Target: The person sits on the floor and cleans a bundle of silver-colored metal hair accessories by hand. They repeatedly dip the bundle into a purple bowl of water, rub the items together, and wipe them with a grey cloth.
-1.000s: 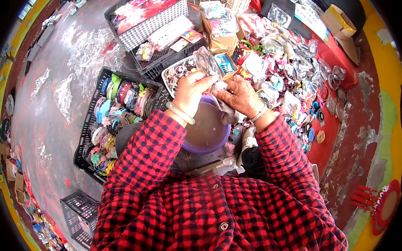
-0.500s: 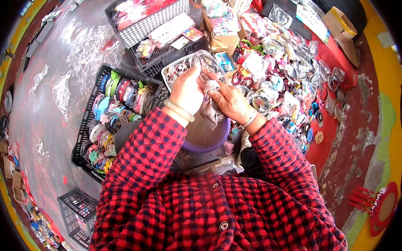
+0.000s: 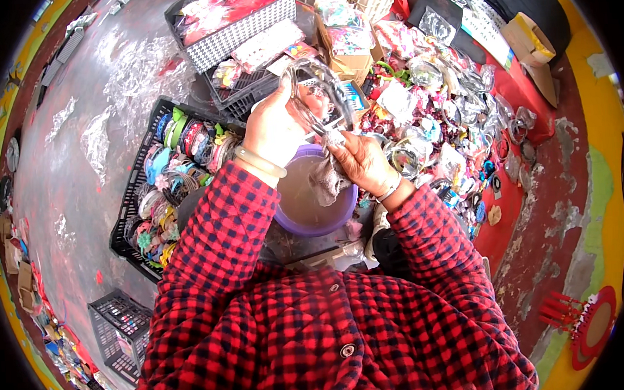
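My left hand (image 3: pixel 275 130) grips one side of a curved, shiny headband (image 3: pixel 335 86), partly clear and partly dark, which arches up and away from me. In my right hand (image 3: pixel 368 162) a damp-looking greyish-pink cloth (image 3: pixel 327 182) is pinched around the lower right end of the band. The loose part of the cloth hangs over a purple basin (image 3: pixel 317 231) holding cloudy water. My right fingertips are partly hidden by the cloth. Just beyond the hands lies a white basket of small things, mostly covered by the left hand and the band.
A black crate (image 3: pixel 127 229) of colourful headbands stands at the left. Stacked grey crates (image 3: pixel 237 38) and a cardboard box (image 3: pixel 353 59) of packets stand at the far side. A large heap of wrapped hair accessories (image 3: pixel 432 129) spreads to the right. An open crate (image 3: pixel 122 339) sits lower left.
My left hand has moved left, away from the right hand, and the headband's arch now shows fully above the hands. The right hand has shifted slightly right and down with the cloth.
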Demonstrator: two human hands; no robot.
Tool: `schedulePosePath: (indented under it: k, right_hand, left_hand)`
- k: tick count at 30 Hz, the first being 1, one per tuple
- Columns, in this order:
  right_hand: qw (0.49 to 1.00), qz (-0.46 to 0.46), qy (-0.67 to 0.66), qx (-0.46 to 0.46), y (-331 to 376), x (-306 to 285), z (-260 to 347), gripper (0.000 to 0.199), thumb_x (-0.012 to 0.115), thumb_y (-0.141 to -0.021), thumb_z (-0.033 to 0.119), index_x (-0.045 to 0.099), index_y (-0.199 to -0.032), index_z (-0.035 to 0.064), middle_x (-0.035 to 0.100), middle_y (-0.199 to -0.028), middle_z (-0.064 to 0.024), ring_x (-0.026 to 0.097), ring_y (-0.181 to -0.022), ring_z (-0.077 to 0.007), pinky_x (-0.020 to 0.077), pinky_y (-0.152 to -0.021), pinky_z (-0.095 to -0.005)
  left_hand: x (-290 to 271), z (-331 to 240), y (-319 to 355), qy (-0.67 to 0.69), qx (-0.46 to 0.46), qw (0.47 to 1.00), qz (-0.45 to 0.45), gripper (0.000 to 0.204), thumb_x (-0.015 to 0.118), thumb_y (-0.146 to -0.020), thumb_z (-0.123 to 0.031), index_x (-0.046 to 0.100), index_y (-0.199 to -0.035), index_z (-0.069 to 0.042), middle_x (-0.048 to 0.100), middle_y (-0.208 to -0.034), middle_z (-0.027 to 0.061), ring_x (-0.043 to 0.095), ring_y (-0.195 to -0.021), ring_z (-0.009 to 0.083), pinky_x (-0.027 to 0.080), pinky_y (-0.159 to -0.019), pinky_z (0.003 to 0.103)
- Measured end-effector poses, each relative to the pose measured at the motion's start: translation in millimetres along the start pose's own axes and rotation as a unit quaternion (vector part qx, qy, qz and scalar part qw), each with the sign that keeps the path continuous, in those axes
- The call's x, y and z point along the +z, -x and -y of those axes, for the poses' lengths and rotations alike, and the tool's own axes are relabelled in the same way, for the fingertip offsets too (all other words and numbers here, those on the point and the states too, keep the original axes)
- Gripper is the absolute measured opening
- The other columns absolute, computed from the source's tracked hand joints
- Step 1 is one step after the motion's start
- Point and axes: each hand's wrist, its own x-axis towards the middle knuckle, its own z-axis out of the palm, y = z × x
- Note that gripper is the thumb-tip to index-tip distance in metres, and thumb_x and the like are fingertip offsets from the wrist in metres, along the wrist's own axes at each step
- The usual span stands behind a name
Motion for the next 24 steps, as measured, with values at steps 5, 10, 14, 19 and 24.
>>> schedulePosePath:
  k: [5,10,14,19,24]
  right_hand:
    - [0.981,0.016,0.153,-0.12,5,-17,0,0.016,0.058,-0.076,0.011,0.051,-0.087,0.0027,0.056,-0.069,-0.0139,0.055,-0.068,-0.034,0.0429,-0.063,-0.0413]
    - [0.975,0.064,0.153,-0.146,7,-22,0,0.025,0.059,-0.074,0.012,0.053,-0.095,0.0016,0.056,-0.071,-0.0131,0.054,-0.069,-0.0331,0.0426,-0.065,-0.0404]
    - [0.984,0.043,0.128,-0.117,8,-16,-8,0.014,0.053,-0.081,0.014,0.054,-0.087,0.002,0.054,-0.07,-0.0152,0.053,-0.066,-0.0351,0.0418,-0.062,-0.0413]
    - [0.997,0.07,0.033,-0.021,9,-7,-19,0.022,0.052,-0.085,0.02,0.053,-0.099,0.0037,0.057,-0.078,-0.0166,0.056,-0.072,-0.0356,0.0451,-0.063,-0.0406]
    - [0.995,0.091,0.035,-0.004,6,-10,-24,0.028,0.051,-0.086,0.027,0.053,-0.105,0.0054,0.059,-0.082,-0.0185,0.058,-0.077,-0.0364,0.0465,-0.064,-0.0403]
  left_hand:
    - [4,-21,3,-0.023,-0.05,0.998,-0.021,0.054,0.035,-0.091,-0.047,0.055,-0.1,0.002,0.063,-0.083,0.0112,0.061,-0.075,0.0229,0.049,-0.075,0.035]
    - [2,-28,7,-0.06,-0.09,0.993,-0.048,0.048,0.042,-0.092,-0.041,0.052,-0.105,0.004,0.059,-0.071,0.0055,0.054,-0.059,0.0148,0.046,-0.064,0.031]
    - [4,-29,8,-0.088,-0.051,0.993,-0.057,0.033,0.045,-0.092,-0.029,0.053,-0.097,0.002,0.05,-0.061,0.0019,0.046,-0.053,0.0145,0.042,-0.064,0.033]
    - [1,-30,8,-0.086,-0.041,0.995,-0.037,0.027,0.047,-0.089,-0.031,0.053,-0.09,-0.005,0.041,-0.053,-0.0005,0.04,-0.05,0.014,0.037,-0.068,0.03]
    - [4,-31,11,-0.093,-0.018,0.995,-0.034,0.027,0.047,-0.089,-0.031,0.054,-0.088,-0.005,0.041,-0.053,-0.0004,0.039,-0.048,0.0138,0.037,-0.067,0.03]
